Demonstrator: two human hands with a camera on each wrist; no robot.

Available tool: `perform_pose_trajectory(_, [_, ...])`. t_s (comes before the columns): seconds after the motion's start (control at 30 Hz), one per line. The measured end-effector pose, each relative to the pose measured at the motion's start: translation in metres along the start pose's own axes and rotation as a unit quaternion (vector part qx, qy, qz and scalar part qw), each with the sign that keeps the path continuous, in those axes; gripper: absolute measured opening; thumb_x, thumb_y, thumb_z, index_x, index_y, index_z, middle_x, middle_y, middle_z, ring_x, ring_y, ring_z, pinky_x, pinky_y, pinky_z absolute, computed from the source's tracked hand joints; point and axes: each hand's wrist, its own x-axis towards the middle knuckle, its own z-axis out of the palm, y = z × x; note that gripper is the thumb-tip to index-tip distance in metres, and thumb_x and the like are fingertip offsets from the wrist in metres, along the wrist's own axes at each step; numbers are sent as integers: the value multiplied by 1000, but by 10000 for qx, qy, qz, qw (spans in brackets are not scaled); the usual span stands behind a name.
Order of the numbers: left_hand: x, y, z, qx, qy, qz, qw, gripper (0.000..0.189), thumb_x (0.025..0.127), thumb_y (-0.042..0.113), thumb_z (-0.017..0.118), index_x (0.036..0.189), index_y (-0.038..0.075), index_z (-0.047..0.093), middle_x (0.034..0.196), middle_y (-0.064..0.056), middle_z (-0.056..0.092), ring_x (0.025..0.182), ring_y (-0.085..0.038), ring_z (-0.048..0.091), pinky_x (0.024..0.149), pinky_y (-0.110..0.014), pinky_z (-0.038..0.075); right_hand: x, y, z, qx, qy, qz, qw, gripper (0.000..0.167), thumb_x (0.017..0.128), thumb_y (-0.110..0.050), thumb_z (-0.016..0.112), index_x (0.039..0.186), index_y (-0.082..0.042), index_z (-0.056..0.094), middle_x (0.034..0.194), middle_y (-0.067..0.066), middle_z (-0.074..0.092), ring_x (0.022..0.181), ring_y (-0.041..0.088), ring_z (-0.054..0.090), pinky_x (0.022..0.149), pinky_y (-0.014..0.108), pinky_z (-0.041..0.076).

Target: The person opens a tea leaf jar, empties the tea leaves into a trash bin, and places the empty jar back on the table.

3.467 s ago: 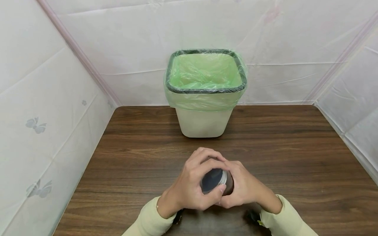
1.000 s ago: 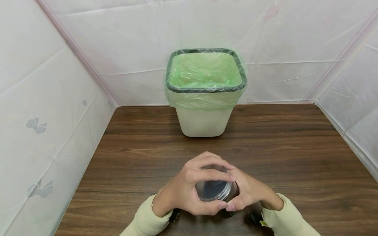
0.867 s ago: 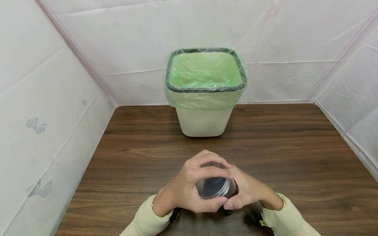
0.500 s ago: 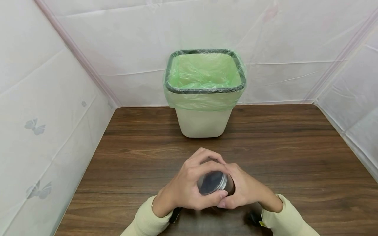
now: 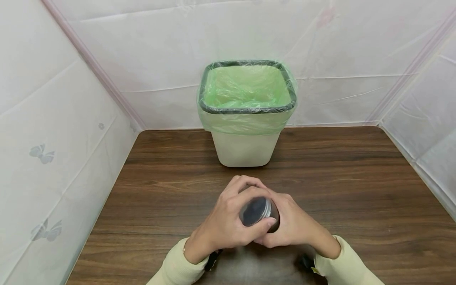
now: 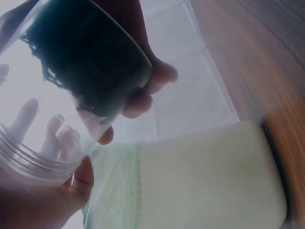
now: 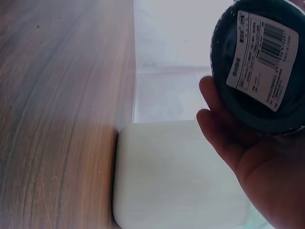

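Note:
Between both hands, above the table, is a tilted clear plastic jar (image 5: pixel 254 211) with a ridged, thread-like ring at one end. My left hand (image 5: pixel 228 221) curls its thumb and fingers round that clear end. On the other side, my right hand (image 5: pixel 293 223) grips the dark end. Dark material (image 6: pixel 90 57) fills part of the jar in the left wrist view; what it is, I cannot tell. The right wrist view shows the jar's dark round base, bearing a white barcode label (image 7: pixel 264 59). Whether a separate lid sits on the jar cannot be told.
A pale bin (image 5: pixel 246 148) with a green plastic liner (image 5: pixel 246 122) and a dark grey rim ring (image 5: pixel 247 110) stands upright at the back of the wooden table (image 5: pixel 171 190). White sheeting (image 5: pixel 149 47) covers the walls around it.
Compared with one second ago, both hands and the jar have moved slightly up the head view, away from me. The left fingers have shifted round the jar's clear end, with the grip kept.

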Motion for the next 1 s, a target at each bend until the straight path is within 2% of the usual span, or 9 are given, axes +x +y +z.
perform_pose_trajectory(0.17, [-2, -1, 3, 261, 166, -241, 9992, 31, 86, 33, 76, 110, 15, 71, 114, -2, 61, 101, -18, 55, 85, -30, 48, 0, 2, 3, -174, 247, -171, 9994, 75, 67, -22, 87, 134, -22, 53, 108, -8, 65, 85, 10, 66, 68, 26, 57])
perform_pose_trajectory(0.37, [-3, -2, 4, 408, 224, -477, 9978, 31, 84, 31, 78, 111, 16, 71, 114, -1, 61, 103, -18, 55, 85, -31, 49, 0, 2, 4, -454, 370, -41, 9983, 83, 63, -22, 87, 138, -22, 52, 111, -8, 64, 87, 10, 66, 71, 25, 56])
perform_pose_trajectory(0.77, [-4, -3, 5, 376, 191, -691, 9967, 30, 84, 30, 77, 111, 16, 71, 115, -1, 61, 106, -18, 54, 86, -34, 49, -1, 3, 4, -784, 468, 114, 9958, 85, 60, -23, 88, 138, -21, 52, 113, -7, 62, 90, 10, 65, 73, 27, 56])
perform_pose_trajectory(1.0, [-3, -4, 3, 235, 249, -751, 9966, 29, 87, 31, 75, 111, 15, 71, 115, 1, 62, 106, -18, 55, 88, -34, 49, 0, 4, 4, -815, 501, -3, 9954, 89, 63, -30, 89, 142, -20, 49, 114, -8, 63, 92, 9, 65, 75, 25, 56])
